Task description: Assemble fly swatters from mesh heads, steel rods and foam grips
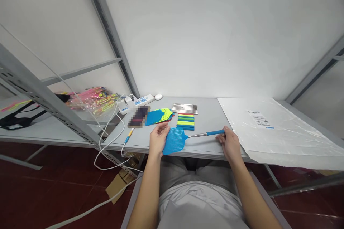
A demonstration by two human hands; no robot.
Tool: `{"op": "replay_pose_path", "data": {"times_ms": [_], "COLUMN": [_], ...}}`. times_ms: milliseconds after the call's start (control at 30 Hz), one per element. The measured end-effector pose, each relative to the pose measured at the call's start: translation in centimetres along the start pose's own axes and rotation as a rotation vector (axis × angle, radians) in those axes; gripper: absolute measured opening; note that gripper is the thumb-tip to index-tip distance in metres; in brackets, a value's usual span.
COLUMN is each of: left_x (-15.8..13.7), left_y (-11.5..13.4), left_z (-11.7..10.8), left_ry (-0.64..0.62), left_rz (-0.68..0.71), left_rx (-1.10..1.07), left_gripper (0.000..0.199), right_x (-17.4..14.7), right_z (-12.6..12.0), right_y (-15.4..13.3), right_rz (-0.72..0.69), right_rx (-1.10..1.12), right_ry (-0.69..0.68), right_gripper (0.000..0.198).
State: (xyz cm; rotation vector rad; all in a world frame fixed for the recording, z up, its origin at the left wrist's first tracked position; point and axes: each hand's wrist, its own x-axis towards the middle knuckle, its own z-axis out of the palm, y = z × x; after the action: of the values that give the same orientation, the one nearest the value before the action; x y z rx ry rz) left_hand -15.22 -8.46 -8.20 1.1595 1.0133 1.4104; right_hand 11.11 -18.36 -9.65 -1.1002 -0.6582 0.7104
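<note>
My left hand (159, 139) is pinched on the mesh head of the blue fly swatter (176, 140), thumb on top, fingers under its left edge. My right hand (229, 144) is closed round the blue grip at the other end, at about 3 o'clock from the head. Between them runs the thin metal rod, roughly level, just above the front edge of the grey table (206, 114).

Head view only, so the rest from there:
- 12 o'clock of the swatter: stack of coloured handles (185, 121), green, yellow, blue, flat on the table. Behind it, a row of metal rods (185, 108).
- 11 o'clock: pile of swatter heads (160, 115), blue on top, yellow and red under.
- 10 o'clock: phone (138, 116), blurred, with a cable running off the table edge. Further back, a power strip (138, 101).
- 3 o'clock, well apart: big clear plastic bag (271, 128) with a label, lying flat and overhanging the front edge.

Risks as I judge them:
- The rod looks telescopic. If I pull the two ends unevenly it could come off the head, or bend.
- The swatter sits right at the table edge, over my lap. If either grip slips, it drops to the floor, not the table.
- My left elbow is near the hanging cable; a snag there could drag the phone off.
- A sweep right could catch the bag and slide it off.
</note>
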Motion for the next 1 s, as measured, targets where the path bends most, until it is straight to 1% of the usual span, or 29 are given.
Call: {"op": "replay_pose_path", "data": {"times_ms": [500,833,1000], "left_x": [-0.06,-0.11,0.02], "left_y": [0.14,-0.06,-0.24], "left_z": [-0.03,-0.01,-0.02], "left_ry": [0.003,-0.017,-0.014], "left_rz": [0.011,0.034,0.04], "left_rx": [0.023,0.087,0.095], "left_gripper": [0.039,0.038,0.038], "right_x": [-0.11,-0.16,-0.41], "right_z": [0.23,0.19,0.19], "right_y": [-0.12,0.03,-0.22], "right_rz": [-0.022,-0.075,-0.094], "right_rx": [-0.044,-0.113,-0.155], "right_ry": [0.041,0.119,0.133], "right_gripper": [0.045,0.046,0.045]}}
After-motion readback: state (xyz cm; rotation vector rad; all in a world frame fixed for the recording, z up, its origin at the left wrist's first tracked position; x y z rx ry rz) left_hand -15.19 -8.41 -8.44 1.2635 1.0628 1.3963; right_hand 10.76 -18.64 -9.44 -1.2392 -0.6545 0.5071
